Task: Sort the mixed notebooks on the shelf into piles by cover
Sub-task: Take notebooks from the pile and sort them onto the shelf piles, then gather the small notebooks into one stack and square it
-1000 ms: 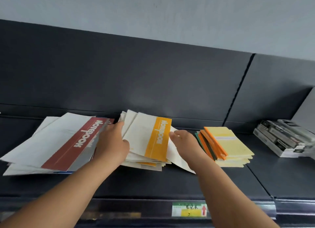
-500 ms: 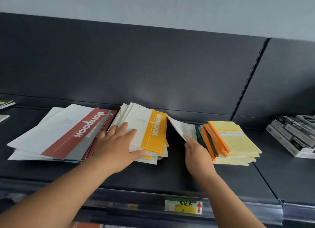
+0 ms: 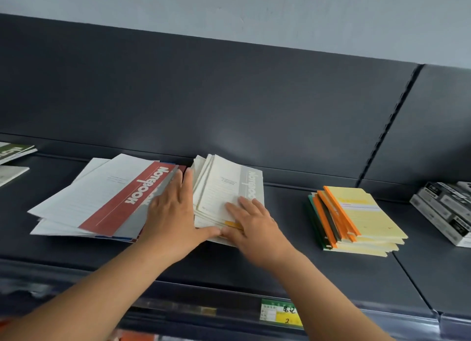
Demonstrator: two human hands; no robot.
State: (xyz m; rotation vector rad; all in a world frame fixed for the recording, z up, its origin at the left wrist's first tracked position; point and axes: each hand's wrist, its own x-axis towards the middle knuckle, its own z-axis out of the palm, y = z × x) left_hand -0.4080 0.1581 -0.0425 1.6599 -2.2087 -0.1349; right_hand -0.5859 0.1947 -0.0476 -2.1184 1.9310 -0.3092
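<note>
Dark grey sheet metal fills most of my feed: the shelf [image 3: 280,259] and its back panel [image 3: 229,98], with a slotted upright [image 3: 387,124] splitting the panel on the right and a pale wall [image 3: 254,9] above. At the far right of the shelf sit stacked black-and-white boxes [image 3: 446,208], their print too small for me to read. At the far left, green-covered booklets [image 3: 12,152] poke into view. On the front rail a green and yellow price label [image 3: 280,314] carries handwritten characters and a "2". My own forearms cross the rail and hide part of it.

Three piles lie along the shelf. The left pile [image 3: 102,200] is loosely fanned, with white lined covers. Its top one has a red band printed "Notebook" in white, upside down from where I look. The middle pile [image 3: 224,187] looks alike, its top cover cream with a grey band and the same word. An orange edge shows low at its front. Well apart to the right, the yellow pile [image 3: 364,213] holds smaller books with pale yellow covers and orange and dark green spines, stepped sideways.

My left hand [image 3: 175,213] lies flat with straight fingers between the left and middle piles, its thumb stretched along the middle pile's front edge. My right hand [image 3: 252,223] rests open on the middle pile's top cover, fingers spread. Neither hand grips anything.
</note>
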